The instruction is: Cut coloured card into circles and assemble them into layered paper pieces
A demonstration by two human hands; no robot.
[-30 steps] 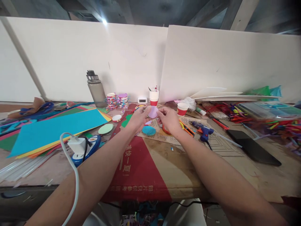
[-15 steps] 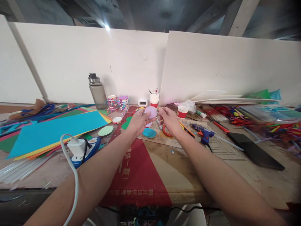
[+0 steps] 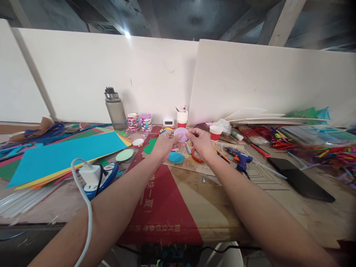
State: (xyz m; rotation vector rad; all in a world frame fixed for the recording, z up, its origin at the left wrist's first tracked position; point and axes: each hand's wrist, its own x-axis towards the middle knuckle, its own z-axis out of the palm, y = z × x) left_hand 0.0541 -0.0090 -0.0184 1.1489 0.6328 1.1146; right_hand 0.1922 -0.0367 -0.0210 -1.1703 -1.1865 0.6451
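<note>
A small purple disc [image 3: 181,135], paper or foam by its look, is held up over the middle of the table. My left hand [image 3: 166,144] pinches its left side, thumb on the face. On the opposite edge, the thumb and fingers of my right hand [image 3: 200,143] are closed on it too. Blue round pieces [image 3: 176,158] lie on the table just below the hands. A green cut-out shape [image 3: 150,146] is left of my left hand. Beneath my right hand shows the orange-red handle of scissors [image 3: 197,157].
At right lie a blue glue gun [image 3: 243,161], a dark phone [image 3: 302,180] and a red cup [image 3: 215,132]. Coloured sheets [image 3: 66,157], a power strip [image 3: 108,176] with a white cable, and a bottle [image 3: 115,111] stand left. Ring stacks [image 3: 132,122] are behind.
My right hand has come in to the left and now grips the disc's right edge. The disc has shifted slightly right and down in view.
</note>
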